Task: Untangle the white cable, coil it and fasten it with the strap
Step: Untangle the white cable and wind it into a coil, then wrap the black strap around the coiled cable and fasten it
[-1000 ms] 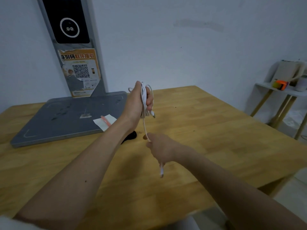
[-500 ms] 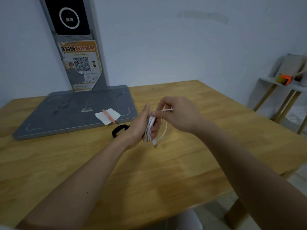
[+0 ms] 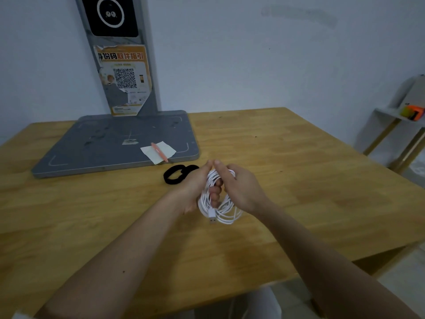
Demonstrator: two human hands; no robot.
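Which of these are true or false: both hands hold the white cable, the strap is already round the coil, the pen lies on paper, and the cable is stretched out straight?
1. Both the left hand and the right hand hold the white cable. True.
2. The black strap is wrapped round the coil. False: it lies on the table, beside the left hand.
3. The pink pen lies on white paper. True.
4. The cable is stretched straight. False: it is coiled in loops.

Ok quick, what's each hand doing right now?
Left hand: closed, holding the coiled white cable.
Right hand: closed, holding the same coil.
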